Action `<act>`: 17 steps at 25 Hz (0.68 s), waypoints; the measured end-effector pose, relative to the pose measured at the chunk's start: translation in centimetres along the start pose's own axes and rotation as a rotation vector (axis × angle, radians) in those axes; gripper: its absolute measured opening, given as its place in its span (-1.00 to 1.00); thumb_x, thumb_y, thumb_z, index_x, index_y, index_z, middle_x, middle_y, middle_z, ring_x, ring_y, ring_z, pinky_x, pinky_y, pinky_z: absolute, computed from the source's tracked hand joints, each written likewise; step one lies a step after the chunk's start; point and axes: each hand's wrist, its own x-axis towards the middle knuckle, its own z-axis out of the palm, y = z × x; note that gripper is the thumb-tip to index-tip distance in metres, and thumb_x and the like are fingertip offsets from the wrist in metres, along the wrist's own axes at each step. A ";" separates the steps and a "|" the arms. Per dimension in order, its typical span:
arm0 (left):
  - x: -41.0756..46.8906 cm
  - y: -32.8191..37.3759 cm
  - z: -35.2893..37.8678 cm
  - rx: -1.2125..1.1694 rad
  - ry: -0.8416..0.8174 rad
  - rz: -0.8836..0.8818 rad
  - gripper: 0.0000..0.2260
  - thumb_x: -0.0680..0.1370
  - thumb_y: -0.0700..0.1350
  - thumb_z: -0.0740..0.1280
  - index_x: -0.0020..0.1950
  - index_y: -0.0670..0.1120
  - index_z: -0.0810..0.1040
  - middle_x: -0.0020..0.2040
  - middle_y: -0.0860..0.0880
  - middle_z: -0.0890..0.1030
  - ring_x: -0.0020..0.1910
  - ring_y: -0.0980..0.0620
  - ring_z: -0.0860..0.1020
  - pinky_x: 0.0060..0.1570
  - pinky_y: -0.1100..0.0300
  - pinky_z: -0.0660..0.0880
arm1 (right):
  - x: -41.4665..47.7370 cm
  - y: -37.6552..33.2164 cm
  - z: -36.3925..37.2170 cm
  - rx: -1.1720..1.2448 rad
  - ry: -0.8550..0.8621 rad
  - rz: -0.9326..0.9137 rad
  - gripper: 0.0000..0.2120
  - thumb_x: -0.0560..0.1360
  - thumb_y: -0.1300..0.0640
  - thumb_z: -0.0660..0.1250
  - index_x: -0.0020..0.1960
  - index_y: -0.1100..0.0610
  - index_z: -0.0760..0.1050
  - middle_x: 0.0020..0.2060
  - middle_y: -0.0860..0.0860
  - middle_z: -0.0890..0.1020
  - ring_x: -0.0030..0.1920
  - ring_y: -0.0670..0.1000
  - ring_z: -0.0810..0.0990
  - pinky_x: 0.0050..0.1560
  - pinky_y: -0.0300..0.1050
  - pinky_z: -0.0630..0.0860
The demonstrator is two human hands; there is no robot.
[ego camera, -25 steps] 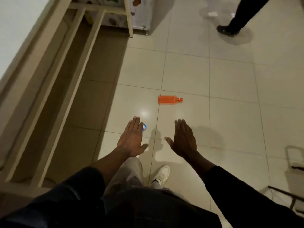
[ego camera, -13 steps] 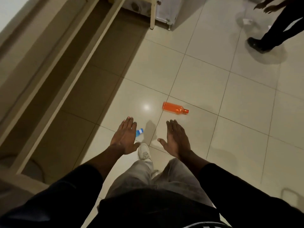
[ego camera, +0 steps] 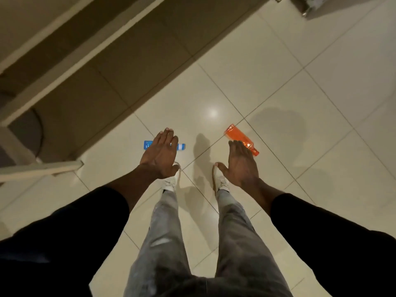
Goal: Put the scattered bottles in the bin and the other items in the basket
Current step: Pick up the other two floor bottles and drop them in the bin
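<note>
On the pale tiled floor (ego camera: pixel 267 67): one translucent orange plastic bottle (ego camera: pixel 236 137), lying on its side, cap end partly behind the right hand (ego camera: pixel 241 166). One small flat blue-and-white item (ego camera: pixel 147 145), lying partly behind the left hand (ego camera: pixel 160 156). Both hands flat-fingered, palms down, grasping nothing.

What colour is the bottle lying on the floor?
The bottle is orange, seen best in the head view.
</note>
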 end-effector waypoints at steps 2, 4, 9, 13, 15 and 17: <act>1.9 1.5 1.9 -0.059 -0.006 -0.056 -0.06 0.54 0.32 0.33 0.67 -0.26 0.08 0.69 -0.30 0.06 0.70 -0.26 0.02 0.68 -0.10 -0.05 | 3.0 3.2 1.3 -0.039 -0.024 -0.063 -0.17 0.54 -0.32 0.31 0.53 0.27 0.22 0.46 0.26 0.40 0.49 0.27 0.36 0.49 0.16 0.34; 3.6 2.6 4.4 -0.117 -0.011 -0.093 -0.07 0.52 0.29 0.39 0.65 -0.26 0.11 0.68 -0.30 0.10 0.69 -0.26 0.05 0.66 -0.10 -0.04 | 5.9 6.3 2.6 -0.054 -0.030 -0.103 -0.18 0.53 -0.31 0.33 0.49 0.28 0.24 0.37 0.25 0.44 0.39 0.27 0.41 0.39 0.17 0.40; 8.3 2.8 12.4 -0.119 -0.072 -0.172 -0.10 0.55 0.23 0.39 0.66 -0.24 0.10 0.68 -0.28 0.11 0.69 -0.24 0.07 0.66 -0.09 -0.04 | 12.5 12.7 7.8 -0.065 -0.033 -0.116 -0.18 0.53 -0.29 0.35 0.49 0.30 0.24 0.34 0.26 0.45 0.35 0.28 0.42 0.36 0.17 0.39; 13.4 1.2 21.5 -0.115 -0.104 -0.228 -0.14 0.57 0.18 0.40 0.65 -0.27 0.12 0.67 -0.30 0.13 0.68 -0.27 0.09 0.66 -0.10 -0.02 | 17.1 16.2 15.9 -0.090 -0.043 -0.146 -0.21 0.51 -0.28 0.38 0.44 0.30 0.29 0.24 0.23 0.50 0.23 0.24 0.47 0.26 0.17 0.45; 15.7 0.6 25.6 -0.080 -0.132 -0.225 -0.15 0.57 0.17 0.40 0.64 -0.28 0.13 0.66 -0.33 0.16 0.67 -0.29 0.12 0.67 -0.12 0.01 | 19.0 17.5 19.7 -0.074 -0.050 -0.119 -0.21 0.50 -0.27 0.41 0.44 0.30 0.30 0.23 0.23 0.52 0.22 0.25 0.49 0.25 0.18 0.47; 18.3 0.2 29.8 -0.039 -0.131 -0.211 -0.16 0.56 0.16 0.42 0.63 -0.30 0.16 0.64 -0.34 0.21 0.66 -0.30 0.15 0.66 -0.13 0.04 | 21.4 18.9 24.0 -0.064 -0.049 -0.093 -0.20 0.49 -0.25 0.43 0.44 0.30 0.29 0.25 0.24 0.51 0.24 0.26 0.49 0.27 0.20 0.47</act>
